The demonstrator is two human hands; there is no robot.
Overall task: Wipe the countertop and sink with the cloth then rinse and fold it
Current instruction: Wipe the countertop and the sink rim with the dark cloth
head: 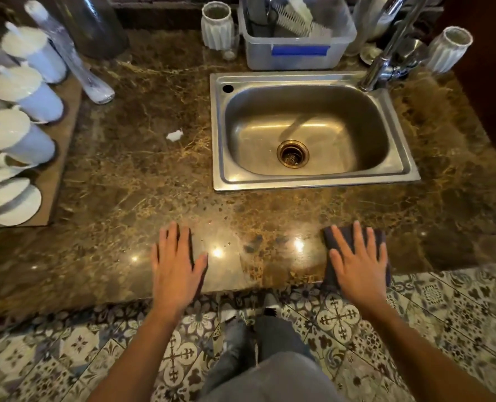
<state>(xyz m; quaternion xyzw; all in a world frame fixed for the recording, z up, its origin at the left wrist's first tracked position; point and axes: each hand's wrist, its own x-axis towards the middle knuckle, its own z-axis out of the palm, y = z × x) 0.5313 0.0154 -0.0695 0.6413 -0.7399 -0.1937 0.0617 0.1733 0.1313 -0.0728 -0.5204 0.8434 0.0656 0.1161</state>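
Observation:
A dark folded cloth lies flat on the brown marble countertop near its front edge, right of centre. My right hand rests palm down on top of the cloth, fingers spread, covering most of it. My left hand lies flat on the bare counter to the left, fingers apart, holding nothing. Behind both hands is a steel sink with a brass drain. A small white blob sits on the counter left of the sink.
A chrome faucet rises at the sink's back right corner. A clear plastic bin of utensils and two white ribbed jars stand behind the sink. White cups and saucers fill a mat at the left. Patterned floor tiles lie below.

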